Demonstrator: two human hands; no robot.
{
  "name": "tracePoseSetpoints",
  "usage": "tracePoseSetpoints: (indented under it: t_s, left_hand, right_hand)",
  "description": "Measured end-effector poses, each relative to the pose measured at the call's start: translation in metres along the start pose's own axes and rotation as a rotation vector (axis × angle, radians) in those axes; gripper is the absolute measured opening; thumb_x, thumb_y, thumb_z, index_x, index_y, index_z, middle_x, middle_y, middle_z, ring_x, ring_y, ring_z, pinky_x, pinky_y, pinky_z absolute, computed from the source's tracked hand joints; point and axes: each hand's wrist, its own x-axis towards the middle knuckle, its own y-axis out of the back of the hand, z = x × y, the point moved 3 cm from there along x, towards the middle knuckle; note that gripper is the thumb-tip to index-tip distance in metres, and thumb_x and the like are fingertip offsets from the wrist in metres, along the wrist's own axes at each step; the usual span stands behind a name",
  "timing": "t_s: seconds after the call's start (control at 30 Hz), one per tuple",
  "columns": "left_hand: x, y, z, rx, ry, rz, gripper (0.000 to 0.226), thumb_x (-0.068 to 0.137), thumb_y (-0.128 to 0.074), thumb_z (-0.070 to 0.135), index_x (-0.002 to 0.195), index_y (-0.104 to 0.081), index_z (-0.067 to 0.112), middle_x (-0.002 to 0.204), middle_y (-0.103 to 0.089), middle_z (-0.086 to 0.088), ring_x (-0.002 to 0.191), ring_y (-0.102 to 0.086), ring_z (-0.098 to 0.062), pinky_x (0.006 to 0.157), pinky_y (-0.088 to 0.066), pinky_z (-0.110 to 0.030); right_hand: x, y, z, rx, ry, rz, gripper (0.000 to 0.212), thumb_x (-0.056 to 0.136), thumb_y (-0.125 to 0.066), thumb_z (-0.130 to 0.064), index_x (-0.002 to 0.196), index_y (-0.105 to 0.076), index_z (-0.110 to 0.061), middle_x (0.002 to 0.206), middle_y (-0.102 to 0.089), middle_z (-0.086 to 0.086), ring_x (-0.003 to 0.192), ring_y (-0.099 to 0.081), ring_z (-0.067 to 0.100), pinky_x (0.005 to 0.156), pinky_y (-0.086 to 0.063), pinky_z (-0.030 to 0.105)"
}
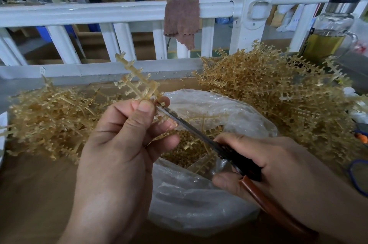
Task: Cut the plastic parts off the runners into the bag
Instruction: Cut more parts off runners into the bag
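Left hand (123, 140): a runner (137, 80) is pinched between thumb and curled fingers and held upright, its pale amber branches tipped with small parts. Right hand (268, 164): fingers are wrapped round the handles of a cutter (191, 130), black at the pivot with a brown grip running back toward the wrist. The blade tip is laid against the base of the runner, right at the left thumb; whether the blades are parted cannot be told. Directly under both hands a clear plastic bag (199, 204) is set with its mouth open. A bed of small amber cut parts (179, 152) is seen inside, with a few bare runner pieces lying on top. The bag is flanked by two heaps of runners: a lower heap (49, 116) to the left and a taller heap (278, 100) to the right, the latter touching the bag's far edge. All of it is carried on a brown worktop (29, 194). Behind the worktop a white railing (99, 13) is run across the view, and a pinkish cloth (181, 18) is hung over its top rail. At far right a glass bottle (330, 30) partly filled with yellow liquid is stood. Beyond the railing a workshop floor is seen, with cardboard boxes and several people at work.
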Motion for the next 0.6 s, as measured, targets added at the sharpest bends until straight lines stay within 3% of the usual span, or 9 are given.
tracePoseSetpoints:
  t_s: [0.17, 0.3, 0.6]
  left_hand:
    - [0.0, -0.001, 0.0004, -0.004, -0.009, 0.011, 0.011, 0.079, -0.073, 0.031, 0.071, -0.069, 0.026, 0.105, -0.074, -0.013, 0.066, -0.068, -0.014, 0.054, -0.055, -0.024]
    - [-0.0008, -0.0028, 0.0024, -0.021, -0.001, 0.006, 0.012, 0.073, -0.079, 0.032, 0.07, -0.069, 0.026, 0.1, -0.075, -0.01, 0.065, -0.068, -0.013, 0.053, -0.055, -0.024]
    - [-0.0016, -0.0054, 0.0042, -0.077, 0.034, 0.011, 0.014, 0.077, -0.066, 0.028, 0.064, -0.07, 0.027, 0.091, -0.074, -0.006, 0.063, -0.068, -0.012, 0.053, -0.056, -0.023]
  right_hand:
    - [-0.0006, 0.0, -0.0005, -0.018, 0.034, 0.046, 0.055, 0.075, -0.046, -0.076, 0.122, -0.05, -0.046, 0.082, -0.064, -0.021, 0.072, -0.062, -0.006, 0.061, -0.049, 0.015]
    - [-0.0006, -0.0001, -0.0044, -0.04, 0.058, 0.093, 0.045, 0.08, -0.05, -0.068, 0.113, -0.059, -0.038, 0.07, -0.059, -0.021, 0.068, -0.06, -0.005, 0.054, -0.04, 0.005]
    - [-0.0011, -0.0034, -0.0076, -0.042, 0.061, 0.188, 0.041, 0.082, -0.05, -0.062, 0.109, -0.062, -0.034, 0.068, -0.057, -0.023, 0.067, -0.057, -0.007, 0.057, -0.038, 0.003]
